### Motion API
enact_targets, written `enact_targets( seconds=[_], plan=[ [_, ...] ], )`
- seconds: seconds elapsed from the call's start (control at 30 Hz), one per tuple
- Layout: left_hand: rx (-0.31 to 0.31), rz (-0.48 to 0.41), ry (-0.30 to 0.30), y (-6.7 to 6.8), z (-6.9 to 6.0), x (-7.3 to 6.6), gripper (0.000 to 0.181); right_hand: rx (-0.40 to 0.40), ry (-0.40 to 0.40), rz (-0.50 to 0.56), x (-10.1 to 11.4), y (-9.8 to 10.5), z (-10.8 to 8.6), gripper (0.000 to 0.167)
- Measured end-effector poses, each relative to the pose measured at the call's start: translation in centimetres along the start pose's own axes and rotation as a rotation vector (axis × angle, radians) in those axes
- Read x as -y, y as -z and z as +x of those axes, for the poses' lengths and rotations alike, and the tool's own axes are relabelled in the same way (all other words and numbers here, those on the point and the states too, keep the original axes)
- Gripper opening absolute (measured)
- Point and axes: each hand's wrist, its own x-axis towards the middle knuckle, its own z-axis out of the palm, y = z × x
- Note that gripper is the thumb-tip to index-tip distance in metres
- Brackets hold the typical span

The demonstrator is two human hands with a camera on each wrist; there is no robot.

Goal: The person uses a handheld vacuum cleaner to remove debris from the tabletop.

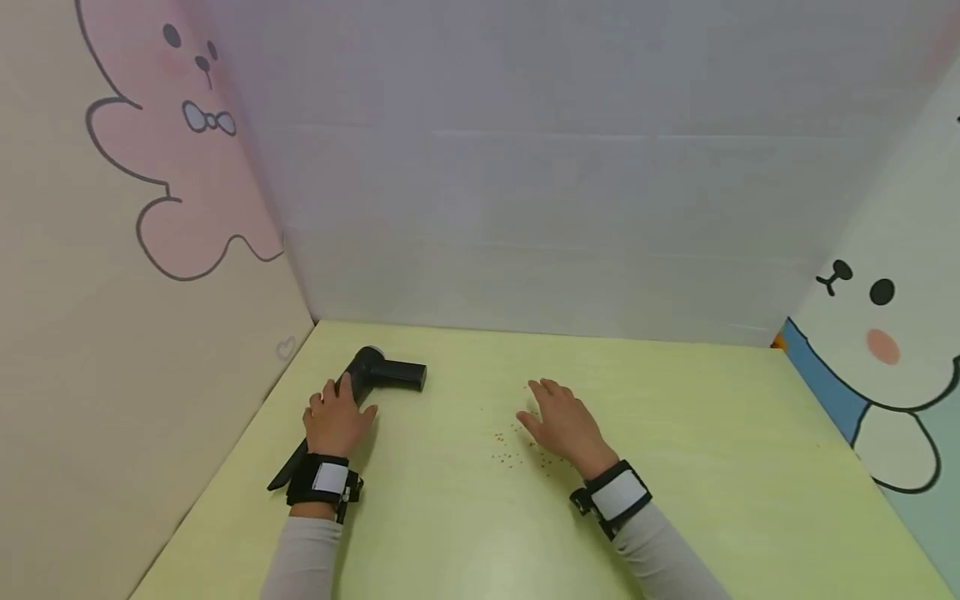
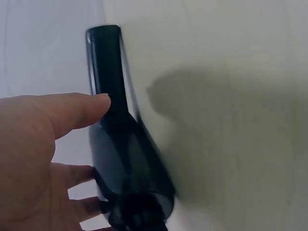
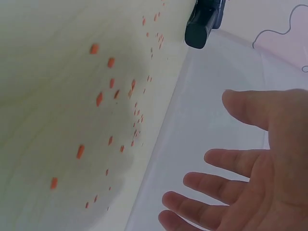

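Black handheld vacuum (image 1: 367,367), left side of yellow table (image 1: 712,433); long body slanting near-left to far-right beneath the nearer left hand (image 1: 336,421), fingers spread, contact uncertain. Right hand (image 1: 566,427) well apart, fingers extended above reddish crumbs (image 3: 99,99).

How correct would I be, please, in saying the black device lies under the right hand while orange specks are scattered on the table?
Not quite: the head view shows the black device under the left hand, not the right hand.
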Motion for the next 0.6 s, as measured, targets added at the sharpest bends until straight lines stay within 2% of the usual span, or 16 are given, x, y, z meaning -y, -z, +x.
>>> enact_targets(
  seconds=[0.1, 0.3, 0.43, 0.6],
  plan=[
    [0.024, -0.014, 0.046, -0.1, 0.3, 0.8, 0.084, 0.016, 0.006, 0.005, 0.8, -0.1, 0.5, 0.060],
    [0.016, -0.014, 0.075, -0.9, 1.1, 2.5, 0.088, 0.017, 0.043, -0.007, 2.1, -0.4, 1.2, 0.059],
    [0.003, -0.048, 0.079, -1.3, 1.5, 3.4, 0.078, 0.022, 0.067, 0.000, 3.0, -0.7, 1.7, 0.059],
    [-0.010, -0.093, 0.072, -1.6, 1.9, 3.6, 0.064, 0.077, 0.073, 0.094, 3.8, -1.5, 2.5, 0.057]
  ],
)
